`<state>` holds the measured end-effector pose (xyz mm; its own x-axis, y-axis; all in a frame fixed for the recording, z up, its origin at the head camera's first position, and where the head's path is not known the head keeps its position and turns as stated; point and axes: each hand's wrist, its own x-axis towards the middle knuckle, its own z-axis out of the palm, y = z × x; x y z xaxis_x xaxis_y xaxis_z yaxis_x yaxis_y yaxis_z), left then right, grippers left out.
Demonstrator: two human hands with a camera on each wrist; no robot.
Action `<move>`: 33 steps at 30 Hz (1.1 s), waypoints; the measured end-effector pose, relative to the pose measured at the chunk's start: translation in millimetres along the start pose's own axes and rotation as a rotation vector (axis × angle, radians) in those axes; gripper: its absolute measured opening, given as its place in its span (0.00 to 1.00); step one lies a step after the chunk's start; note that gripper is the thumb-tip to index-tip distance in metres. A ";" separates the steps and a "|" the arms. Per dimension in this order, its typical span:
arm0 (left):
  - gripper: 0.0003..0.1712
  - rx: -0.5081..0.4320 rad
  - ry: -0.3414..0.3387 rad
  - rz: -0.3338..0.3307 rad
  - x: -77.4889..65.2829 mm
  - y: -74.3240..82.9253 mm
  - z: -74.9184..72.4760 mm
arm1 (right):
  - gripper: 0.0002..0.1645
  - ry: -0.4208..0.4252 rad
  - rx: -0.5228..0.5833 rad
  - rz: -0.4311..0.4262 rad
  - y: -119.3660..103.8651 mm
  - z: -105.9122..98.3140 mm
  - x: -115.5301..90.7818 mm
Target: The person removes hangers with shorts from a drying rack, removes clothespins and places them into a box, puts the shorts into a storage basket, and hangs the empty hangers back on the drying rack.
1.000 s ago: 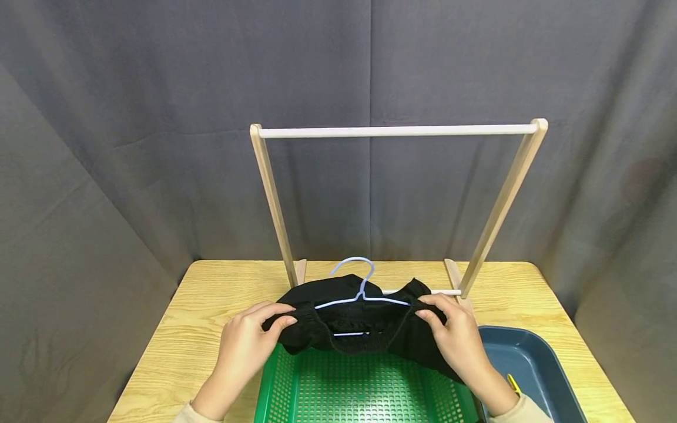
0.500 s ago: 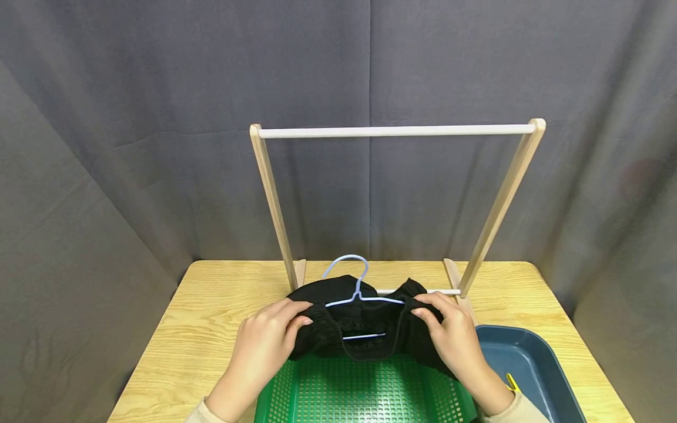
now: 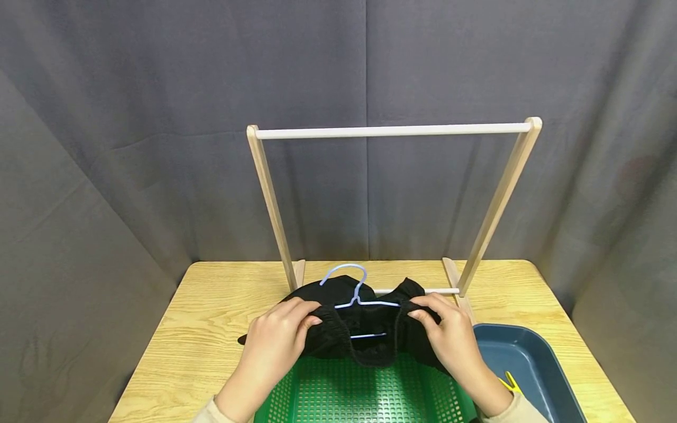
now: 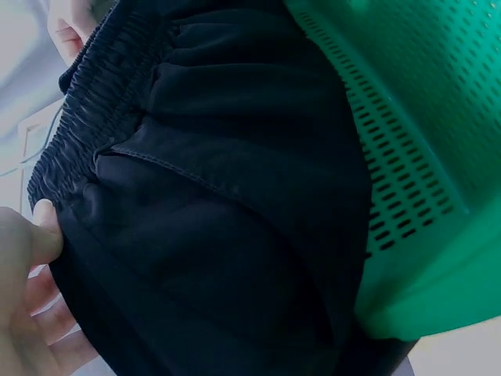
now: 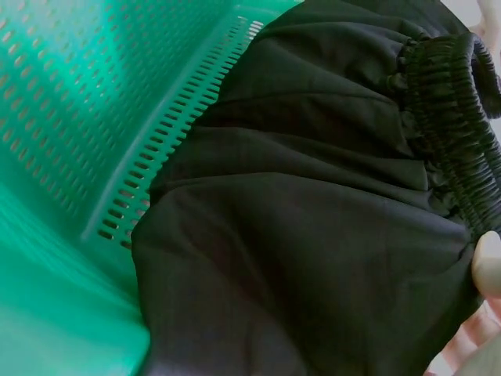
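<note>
Black pants [image 4: 235, 180] with a gathered elastic waistband hang between the two hands, over a green perforated basket [image 3: 365, 396]. My left hand [image 3: 275, 338] pinches the waistband at its left end between thumb and fingers. At the opposite end my right hand [image 3: 449, 332] pinches it the same way. A light blue hanger [image 3: 357, 301] sits inside the waist opening, its hook sticking up and its lower bar showing within. The waistband covers the hanger's ends. In the right wrist view, the right thumb [image 5: 488, 265] presses on the waistband's edge.
Behind the pants stands a wooden rack with a white top rail [image 3: 391, 130] and a lower bar. To the right is a dark blue tray [image 3: 520, 338] holding a yellow item [image 3: 510, 382], partly hidden by the right forearm. A grey curtain surrounds the wooden table [image 3: 180, 329].
My left hand has moved right, towards the right hand, so the waistband between them is narrower. The hanger's hook has shifted slightly left and a little lower. My right hand has shifted slightly left.
</note>
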<state>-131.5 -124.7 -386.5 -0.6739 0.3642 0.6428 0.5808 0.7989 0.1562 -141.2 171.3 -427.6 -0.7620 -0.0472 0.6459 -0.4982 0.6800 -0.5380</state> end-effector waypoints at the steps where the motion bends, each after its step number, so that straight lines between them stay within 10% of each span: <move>1: 0.11 -0.001 -0.005 -0.009 0.3 0.8 0.3 | 0.16 0.001 0.003 -0.003 -0.3 0.0 0.1; 16: 0.09 0.016 0.012 -0.136 -8.3 -1.6 0.4 | 0.20 -0.165 -0.009 -0.072 -12.1 -4.9 6.7; 33: 0.08 0.023 0.020 -0.042 -20.0 -20.4 -7.9 | 0.19 -0.026 -0.058 -0.121 1.7 -22.2 11.5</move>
<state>-126.2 -152.0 -396.6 -0.6879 0.3208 0.6511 0.5414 0.8242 0.1660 -141.6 188.2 -409.1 -0.7083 -0.1498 0.6899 -0.5630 0.7094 -0.4240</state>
